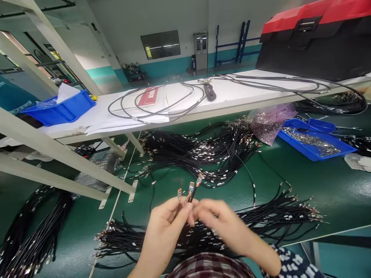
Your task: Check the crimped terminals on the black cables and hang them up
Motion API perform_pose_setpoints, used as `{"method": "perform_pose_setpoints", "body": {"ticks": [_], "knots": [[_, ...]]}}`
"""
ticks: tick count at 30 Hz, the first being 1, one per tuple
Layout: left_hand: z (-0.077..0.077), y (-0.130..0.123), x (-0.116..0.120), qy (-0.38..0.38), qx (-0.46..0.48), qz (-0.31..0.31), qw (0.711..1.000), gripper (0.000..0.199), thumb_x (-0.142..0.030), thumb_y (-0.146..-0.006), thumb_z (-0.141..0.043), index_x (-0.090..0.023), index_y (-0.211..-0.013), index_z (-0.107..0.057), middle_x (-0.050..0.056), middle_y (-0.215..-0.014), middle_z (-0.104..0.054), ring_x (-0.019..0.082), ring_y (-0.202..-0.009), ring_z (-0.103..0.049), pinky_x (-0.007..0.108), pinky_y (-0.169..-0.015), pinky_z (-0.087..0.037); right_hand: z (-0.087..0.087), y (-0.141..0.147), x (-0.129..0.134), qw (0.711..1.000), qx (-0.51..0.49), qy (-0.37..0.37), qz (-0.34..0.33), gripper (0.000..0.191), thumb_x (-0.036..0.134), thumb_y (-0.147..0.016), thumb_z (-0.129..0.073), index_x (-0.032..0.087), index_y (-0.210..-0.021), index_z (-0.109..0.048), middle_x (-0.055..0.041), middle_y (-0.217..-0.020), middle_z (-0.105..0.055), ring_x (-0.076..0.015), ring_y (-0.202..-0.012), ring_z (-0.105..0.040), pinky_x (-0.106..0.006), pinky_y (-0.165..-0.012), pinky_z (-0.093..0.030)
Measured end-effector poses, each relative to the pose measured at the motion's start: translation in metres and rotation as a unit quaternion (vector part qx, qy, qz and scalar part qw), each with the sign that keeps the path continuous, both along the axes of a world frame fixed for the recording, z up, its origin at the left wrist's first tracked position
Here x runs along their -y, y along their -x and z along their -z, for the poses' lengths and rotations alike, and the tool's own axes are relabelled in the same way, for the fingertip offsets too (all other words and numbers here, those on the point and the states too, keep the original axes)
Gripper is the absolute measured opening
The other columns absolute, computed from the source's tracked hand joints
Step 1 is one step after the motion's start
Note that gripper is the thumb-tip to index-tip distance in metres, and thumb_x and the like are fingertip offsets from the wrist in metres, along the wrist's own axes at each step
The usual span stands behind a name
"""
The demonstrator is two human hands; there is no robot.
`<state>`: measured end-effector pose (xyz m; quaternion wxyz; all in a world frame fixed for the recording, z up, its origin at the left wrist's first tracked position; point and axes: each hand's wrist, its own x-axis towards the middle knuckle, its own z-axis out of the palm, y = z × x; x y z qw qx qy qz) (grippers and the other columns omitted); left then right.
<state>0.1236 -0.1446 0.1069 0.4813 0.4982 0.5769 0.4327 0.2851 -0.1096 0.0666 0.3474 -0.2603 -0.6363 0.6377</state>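
Three black cable ends (191, 188) with small flat connectors and orange and teal wires stick up from my left hand (166, 224), whose thumb and fingers pinch them. My right hand (218, 220) is beside it, fingers bent and blurred, touching or nearly touching the left fingertips; what it holds, if anything, is hidden. Beneath both hands a bundle of black cables (272, 216) with white labels lies across the green table. A larger pile of black cables (199, 150) lies beyond the hands.
A white shelf (232, 102) crosses behind, bearing looped cable, a blue bin (66, 110) and a red and black toolbox (313, 46). Under it at right are a bag of small metal parts (266, 125) and a blue tray (319, 148). White posts (72, 162) stand left.
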Motion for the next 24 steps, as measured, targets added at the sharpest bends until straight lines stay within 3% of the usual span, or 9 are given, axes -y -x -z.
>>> {"method": "perform_pose_setpoints", "body": {"ticks": [2, 5, 7, 17, 24], "knots": [[0.000, -0.001, 0.002, -0.019, -0.035, 0.006, 0.999, 0.033, -0.037, -0.087, -0.058, -0.017, -0.061, -0.063, 0.002, -0.061, -0.060, 0.016, -0.068, -0.058, 0.025, -0.071, -0.047, -0.023, -0.014, -0.017, 0.997, 0.010, -0.039, 0.069, 0.036, 0.044, -0.098, -0.048, 0.015, -0.083, -0.063, -0.0016, -0.079, -0.063, -0.0153, -0.079, -0.057, -0.026, -0.074, -0.042], [0.000, -0.003, 0.005, -0.040, -0.063, 0.005, 0.997, 0.032, -0.033, -0.087, -0.058, -0.018, -0.058, -0.061, 0.002, -0.061, -0.062, 0.017, -0.063, -0.057, 0.026, -0.066, -0.045, -0.051, -0.024, -0.033, 0.990, 0.034, -0.083, 0.110, 0.037, 0.046, -0.097, -0.049, 0.017, -0.075, -0.057, 0.0019, -0.070, -0.054, -0.0115, -0.065, -0.050, -0.023, -0.061, -0.038], [0.001, -0.005, 0.007, -0.053, -0.070, -0.007, 0.996, 0.029, -0.032, -0.086, -0.058, -0.018, -0.060, -0.063, 0.003, -0.060, -0.062, 0.017, -0.061, -0.057, 0.026, -0.062, -0.044, -0.061, -0.023, -0.038, 0.987, 0.060, -0.099, 0.110, 0.039, 0.044, -0.096, -0.051, 0.017, -0.068, -0.053, 0.0033, -0.064, -0.049, -0.0095, -0.059, -0.044, -0.022, -0.054, -0.033], [0.008, -0.016, 0.015, -0.081, -0.035, -0.078, 0.993, 0.015, -0.028, -0.084, -0.062, -0.019, -0.075, -0.070, 0.001, -0.059, -0.061, 0.016, -0.060, -0.056, 0.024, -0.058, -0.044, -0.045, -0.010, -0.061, 0.995, -0.072, 0.020, -0.067, 0.039, 0.045, -0.093, -0.053, 0.015, -0.069, -0.058, 0.0016, -0.063, -0.053, -0.0064, -0.049, -0.041, -0.018, -0.043, -0.031], [0.011, -0.022, 0.016, -0.088, -0.024, -0.125, 0.988, 0.014, -0.028, -0.083, -0.065, -0.019, -0.072, -0.069, 0.000, -0.059, -0.060, 0.017, -0.063, -0.058, 0.023, -0.058, -0.043, -0.046, -0.013, -0.053, 0.999, -0.041, -0.010, -0.021, 0.038, 0.045, -0.095, -0.050, 0.015, -0.074, -0.060, -0.0009, -0.070, -0.058, -0.0084, -0.054, -0.046, -0.020, -0.048, -0.036]]}}
